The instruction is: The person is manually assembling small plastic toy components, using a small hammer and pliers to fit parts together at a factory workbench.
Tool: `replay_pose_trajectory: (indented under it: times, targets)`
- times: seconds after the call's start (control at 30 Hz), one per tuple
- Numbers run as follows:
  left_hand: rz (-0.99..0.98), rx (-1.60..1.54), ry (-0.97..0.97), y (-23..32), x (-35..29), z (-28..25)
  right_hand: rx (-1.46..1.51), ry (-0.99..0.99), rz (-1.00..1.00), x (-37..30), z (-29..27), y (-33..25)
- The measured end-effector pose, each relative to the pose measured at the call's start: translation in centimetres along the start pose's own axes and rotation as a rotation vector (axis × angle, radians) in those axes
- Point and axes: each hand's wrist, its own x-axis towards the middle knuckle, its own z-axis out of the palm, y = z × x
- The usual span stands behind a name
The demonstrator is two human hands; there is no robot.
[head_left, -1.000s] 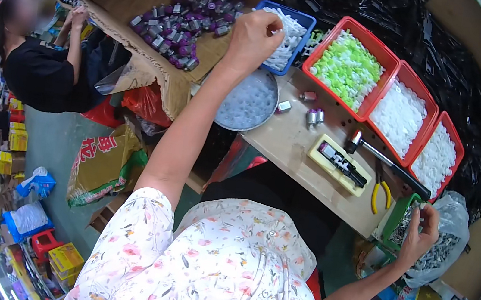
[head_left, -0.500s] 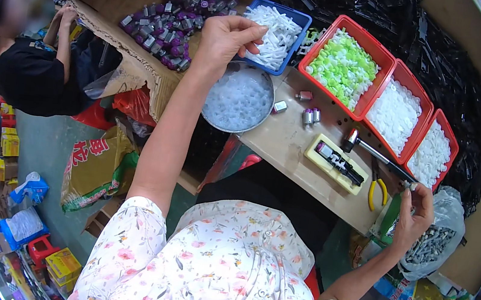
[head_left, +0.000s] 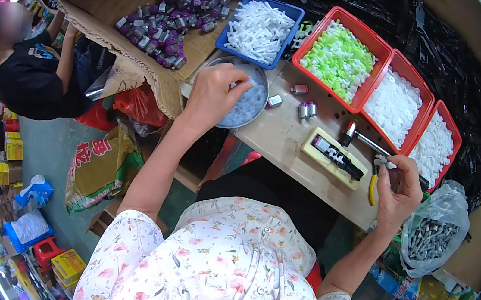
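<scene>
My left hand hovers over a round metal bowl of pale bluish, gel-like stuff. Its thumb and fingers are pinched together, and whatever they hold is hidden. On the right, my right hand pinches a small white plastic part between thumb and fingertips. That hand is beside the handle of a hammer-like tool and the yellow-handled pliers. A cream-coloured block lies between my hands, with a black assembly and a small motor seated in it.
Small purple-capped motors fill a cardboard box; a few stand on the board. Behind are a blue tray of white sticks and red trays of green and white parts. A clear bag holds metal pieces. A co-worker is at left.
My left hand has moved down from the blue tray to above the metal bowl. My right hand has shifted left and up from beside the red trays, with the white part now showing.
</scene>
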Motion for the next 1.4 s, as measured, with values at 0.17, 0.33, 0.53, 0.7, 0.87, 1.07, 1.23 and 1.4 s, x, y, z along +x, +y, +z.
replay_pose_trajectory:
  times: [0.17,0.33,0.53,0.7,0.87,1.07,1.23,1.4]
  targets:
    - [-0.237,-0.235,0.032,2.2,0.2,-0.8,0.145,-0.006,0.031,-0.5,1.4,-1.2]
    - [-0.433,-0.869,-0.035,4.5,-0.9,0.1,0.421,-0.089,0.16,-0.7,4.8,-3.3]
    - [-0.62,-1.176,-0.187,7.1,-2.0,2.1,0.455,-0.121,0.157,-0.9,6.4,-3.4]
    - [-0.64,-1.357,-0.281,7.4,-2.2,3.6,0.494,-0.087,0.161,-1.4,5.8,-2.7]
    - [-0.7,-1.41,-0.346,7.9,-2.0,4.3,0.556,-0.061,0.162,-1.9,5.2,-1.9]
    - [-0.803,-1.446,-0.406,8.7,-1.7,5.1,0.529,-0.016,0.099,-2.1,4.5,-0.9]
    - [-0.907,-1.52,-0.51,9.2,-1.8,5.8,0.23,-0.066,-0.186,-1.9,3.9,-1.1]
    - [-0.451,-1.103,-0.26,10.1,-2.5,6.3,0.302,-0.052,-0.087,-2.1,3.0,-0.4]
